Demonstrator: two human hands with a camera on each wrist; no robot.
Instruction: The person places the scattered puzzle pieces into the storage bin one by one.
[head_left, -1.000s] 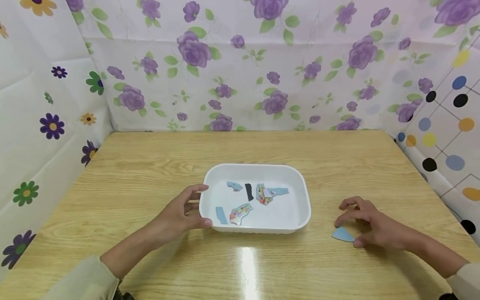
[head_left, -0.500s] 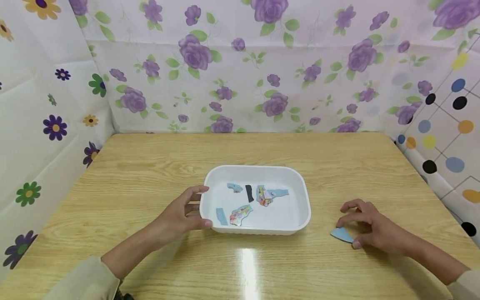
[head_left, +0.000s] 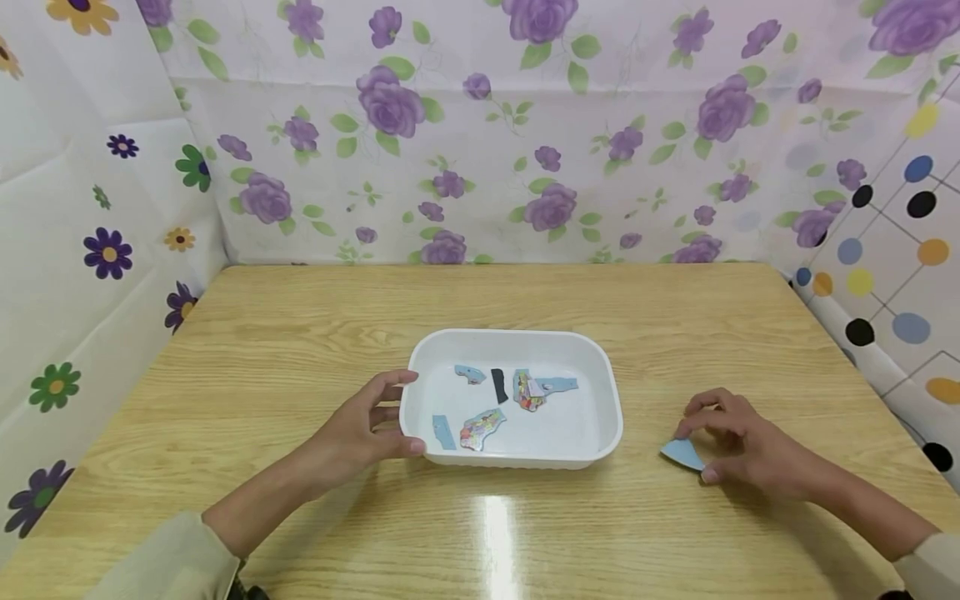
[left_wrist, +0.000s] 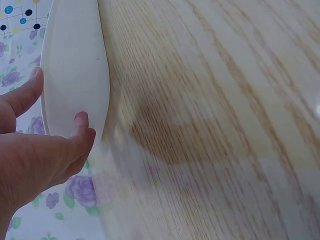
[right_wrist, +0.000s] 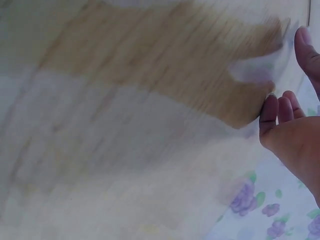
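Note:
In the head view, a white plastic tray (head_left: 555, 429) sits mid-table with several flat puzzle pieces inside. My left hand (head_left: 363, 429) holds its left end, thumb at the near corner and fingers at the left rim. The left wrist view shows that hand (left_wrist: 47, 150) against the tray's outer wall (left_wrist: 75, 65). To the right of the tray, my right hand (head_left: 750, 450) pinches a blue, roughly triangular puzzle piece (head_left: 681, 452) between thumb and fingers. In the right wrist view the right hand (right_wrist: 295, 135) is at the edge, and the piece is hard to make out.
Inside the tray lie a black piece (head_left: 498, 386), a multicoloured piece (head_left: 480, 431) and blue pieces, one of them (head_left: 443, 432) near the left corner. Two pieces overlap right of centre. Flowered cloth (head_left: 480, 167) stands behind the wooden table (head_left: 300, 333).
My right hand has shifted slightly away from me and to the left, and the blue puzzle piece has moved with it. The left hand and the tray stay in place.

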